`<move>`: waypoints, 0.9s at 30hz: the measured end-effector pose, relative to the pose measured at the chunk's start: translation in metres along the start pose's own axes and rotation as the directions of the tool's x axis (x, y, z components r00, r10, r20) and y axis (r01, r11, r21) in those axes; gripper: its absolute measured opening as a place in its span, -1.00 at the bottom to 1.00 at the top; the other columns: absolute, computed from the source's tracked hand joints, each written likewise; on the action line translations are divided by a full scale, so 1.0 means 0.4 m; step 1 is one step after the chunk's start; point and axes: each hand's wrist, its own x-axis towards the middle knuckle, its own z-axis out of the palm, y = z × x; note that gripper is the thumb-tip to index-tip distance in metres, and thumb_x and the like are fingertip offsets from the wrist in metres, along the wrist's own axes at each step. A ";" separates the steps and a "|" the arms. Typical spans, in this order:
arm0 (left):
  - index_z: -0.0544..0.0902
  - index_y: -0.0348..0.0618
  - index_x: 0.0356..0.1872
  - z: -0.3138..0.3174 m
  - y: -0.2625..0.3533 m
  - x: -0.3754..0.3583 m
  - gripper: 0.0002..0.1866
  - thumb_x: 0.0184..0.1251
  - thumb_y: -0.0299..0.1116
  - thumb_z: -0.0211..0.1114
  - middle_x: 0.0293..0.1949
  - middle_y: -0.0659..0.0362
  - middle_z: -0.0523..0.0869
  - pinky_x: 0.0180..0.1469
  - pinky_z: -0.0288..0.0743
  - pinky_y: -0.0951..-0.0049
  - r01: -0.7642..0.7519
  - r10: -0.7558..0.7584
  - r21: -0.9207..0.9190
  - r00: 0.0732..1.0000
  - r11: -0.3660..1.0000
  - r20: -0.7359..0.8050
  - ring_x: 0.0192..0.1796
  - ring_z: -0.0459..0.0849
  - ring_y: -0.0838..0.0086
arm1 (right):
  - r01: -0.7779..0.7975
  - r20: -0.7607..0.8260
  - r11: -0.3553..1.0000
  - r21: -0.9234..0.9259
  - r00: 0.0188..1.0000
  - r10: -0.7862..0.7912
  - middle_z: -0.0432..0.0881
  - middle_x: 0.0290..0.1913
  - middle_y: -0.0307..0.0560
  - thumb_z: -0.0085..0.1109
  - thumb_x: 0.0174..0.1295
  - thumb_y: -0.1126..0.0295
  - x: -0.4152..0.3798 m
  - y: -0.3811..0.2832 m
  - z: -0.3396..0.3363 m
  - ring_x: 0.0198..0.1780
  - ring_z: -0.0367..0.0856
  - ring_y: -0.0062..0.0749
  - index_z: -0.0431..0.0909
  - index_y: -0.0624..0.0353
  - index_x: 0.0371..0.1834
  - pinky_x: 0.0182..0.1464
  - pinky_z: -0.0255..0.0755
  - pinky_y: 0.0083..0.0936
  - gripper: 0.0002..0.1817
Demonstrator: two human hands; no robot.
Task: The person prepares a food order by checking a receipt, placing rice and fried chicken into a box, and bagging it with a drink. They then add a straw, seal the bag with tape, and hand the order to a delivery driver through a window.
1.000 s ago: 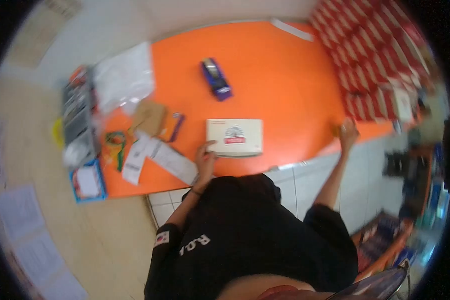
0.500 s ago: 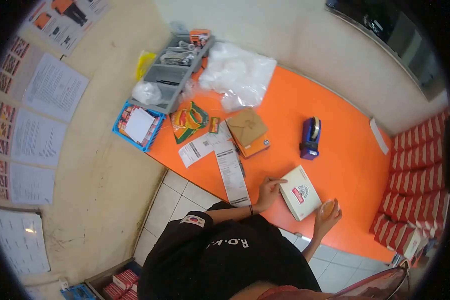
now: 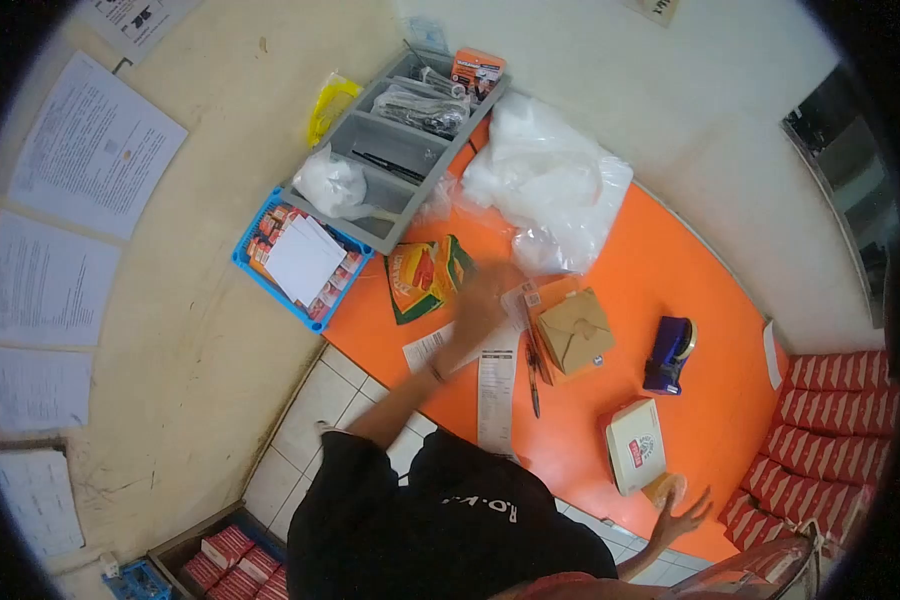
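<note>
Left hand (image 3: 485, 303), now off the box (image 3: 635, 447), blurs near receipts (image 3: 495, 402), its grip unclear; right hand (image 3: 676, 519) is splayed.

Smooth orange plastic-looking sheen across the bench (image 3: 575, 450), and here's the white carton (image 3: 638, 450) in paperboard with a soft, even finish! Thin, smooth paper for the long receipt (image 3: 495, 400), matt brown card on the folded packet (image 3: 573, 335). Crinkled, shiny film on the plastic bags (image 3: 545, 180); hard grey plastic in the tray (image 3: 370, 238), and the shirt (image 3: 440, 545) is matt black cloth!
</note>
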 end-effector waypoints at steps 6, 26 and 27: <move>0.71 -0.06 -0.18 -0.425 -0.434 0.335 -0.73 0.08 -0.26 0.37 -0.19 0.08 0.73 -0.09 0.56 0.27 0.151 -0.266 0.620 0.959 0.770 0.097 -0.09 0.69 0.20 | 0.029 -0.113 0.999 -0.026 0.993 -0.032 0.30 0.34 0.10 0.10 0.33 0.04 0.083 -0.206 -0.102 0.40 0.19 -0.07 0.33 0.00 0.36 0.31 0.18 0.05 -0.42; 0.69 0.03 -0.40 -0.480 -0.558 0.464 -0.83 0.13 -0.15 0.33 -0.42 0.15 0.72 -0.29 0.54 0.21 0.122 -0.219 0.800 0.976 0.588 0.012 -0.26 0.70 0.25 | 0.157 -0.066 0.983 0.096 0.986 -0.151 0.46 0.21 0.01 0.03 0.41 0.28 0.227 -0.555 -0.286 0.09 0.52 -0.22 0.42 0.11 0.27 0.06 0.54 -0.21 -0.60; 0.69 0.03 -0.40 -0.487 -0.569 0.457 -0.83 0.13 -0.15 0.33 -0.42 0.15 0.72 -0.29 0.54 0.21 0.115 -0.214 0.801 0.977 0.587 0.016 -0.26 0.70 0.25 | 0.142 -0.059 0.982 0.128 0.989 -0.136 0.46 0.22 0.00 0.03 0.41 0.29 0.225 -0.556 -0.284 0.05 0.54 -0.24 0.43 0.10 0.26 0.04 0.55 -0.22 -0.61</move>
